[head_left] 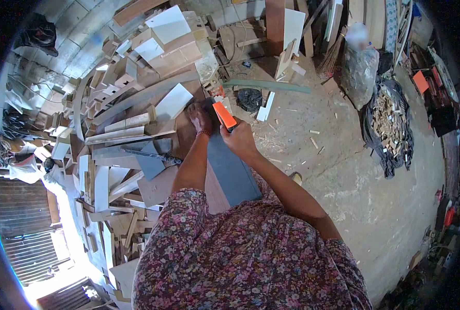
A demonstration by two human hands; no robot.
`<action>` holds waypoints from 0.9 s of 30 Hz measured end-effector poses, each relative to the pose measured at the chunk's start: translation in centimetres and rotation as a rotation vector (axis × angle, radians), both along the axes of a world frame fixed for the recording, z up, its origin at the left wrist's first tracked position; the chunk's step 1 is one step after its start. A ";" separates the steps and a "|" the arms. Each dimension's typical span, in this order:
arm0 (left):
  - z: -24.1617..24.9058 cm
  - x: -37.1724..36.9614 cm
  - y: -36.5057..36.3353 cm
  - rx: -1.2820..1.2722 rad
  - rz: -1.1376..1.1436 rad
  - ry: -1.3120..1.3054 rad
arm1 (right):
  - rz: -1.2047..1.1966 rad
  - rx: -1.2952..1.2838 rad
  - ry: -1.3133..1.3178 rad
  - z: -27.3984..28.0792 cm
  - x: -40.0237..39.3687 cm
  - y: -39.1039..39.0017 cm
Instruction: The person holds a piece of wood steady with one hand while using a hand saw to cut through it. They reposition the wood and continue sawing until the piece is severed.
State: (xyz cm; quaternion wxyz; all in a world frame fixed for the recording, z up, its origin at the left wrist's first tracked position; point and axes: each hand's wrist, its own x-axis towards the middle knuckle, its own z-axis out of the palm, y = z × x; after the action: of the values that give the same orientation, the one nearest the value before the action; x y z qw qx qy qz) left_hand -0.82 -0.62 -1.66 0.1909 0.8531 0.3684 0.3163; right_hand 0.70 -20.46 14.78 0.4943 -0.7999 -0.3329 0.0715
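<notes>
My right hand [241, 140] is closed around the black end of an orange-and-black hand tool [223, 115], whose exact kind I cannot make out. The tool is over the far end of a long dark grey board [229, 168], which runs back toward my body. Fingers stretched forward, my left hand [201, 120] lies on the far left edge of the board and holds nothing that shows. A white panel [174, 101] is just left of that hand. Reddish-brown wood [215, 192] shows along the left side of the grey board.
Wood offcuts [121, 77] are heaped at the left, with a dark grey triangular piece [149, 163] nearer me. A green strip [268, 85] and a black bag [249, 99] lie ahead. On the floor at right, a dark sack [390, 124] holds wood scraps, beside a clear plastic bag [358, 77].
</notes>
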 end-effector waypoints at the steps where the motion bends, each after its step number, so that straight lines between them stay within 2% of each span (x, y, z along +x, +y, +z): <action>1: 0.3 0.0 -0.1 -0.001 0.001 -0.001 | 0.001 -0.001 -0.001 0.0 0.0 0.0; 7: 1.1 -0.3 -0.3 0.100 -0.014 0.010 | -0.034 0.021 -0.003 -0.3 0.0 0.1; 10: 2.1 -0.3 -0.9 0.152 -0.042 -0.150 | 0.001 -0.035 0.084 0.0 0.2 0.0; 13: 2.1 0.0 -1.1 0.122 -0.019 -0.034 | -0.028 -0.041 0.061 0.5 0.0 -0.2; 15: 2.2 1.0 -1.9 0.197 0.217 -0.043 | 0.012 -0.065 0.086 0.4 -0.1 0.3; 16: 2.8 1.1 -1.7 0.197 0.233 -0.049 | 0.027 -0.066 0.078 0.8 -0.3 0.1; 18: 3.9 0.8 -1.6 0.053 0.120 0.145 | 0.099 0.036 0.008 2.3 -0.6 -1.6; 19: 3.0 0.4 -2.0 0.029 0.144 0.149 | 0.124 0.014 0.012 2.7 -1.1 -2.7; 21: 2.1 1.4 -1.1 0.167 0.161 0.202 | 0.111 0.117 0.260 3.5 -0.9 -3.6; 23: 3.4 1.3 -1.7 0.182 0.224 0.128 | 0.127 0.063 0.186 2.7 -0.9 -3.5; 25: 3.5 1.1 -2.1 0.182 0.146 0.098 | 0.100 0.029 0.378 2.6 -1.2 -3.8; 26: 3.3 1.2 -2.2 0.275 0.195 0.065 | 0.101 0.069 0.449 2.2 -1.1 -3.9; 27: 3.3 1.2 -2.0 0.265 0.206 0.064 | 0.109 0.058 0.447 1.8 -0.8 -4.1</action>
State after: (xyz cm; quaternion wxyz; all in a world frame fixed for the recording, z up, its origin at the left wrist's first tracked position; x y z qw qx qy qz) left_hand 0.42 -2.60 1.63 0.0316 0.8381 0.4148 0.3528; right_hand -0.07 -24.59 16.62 0.5738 -0.7305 -0.2599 0.2638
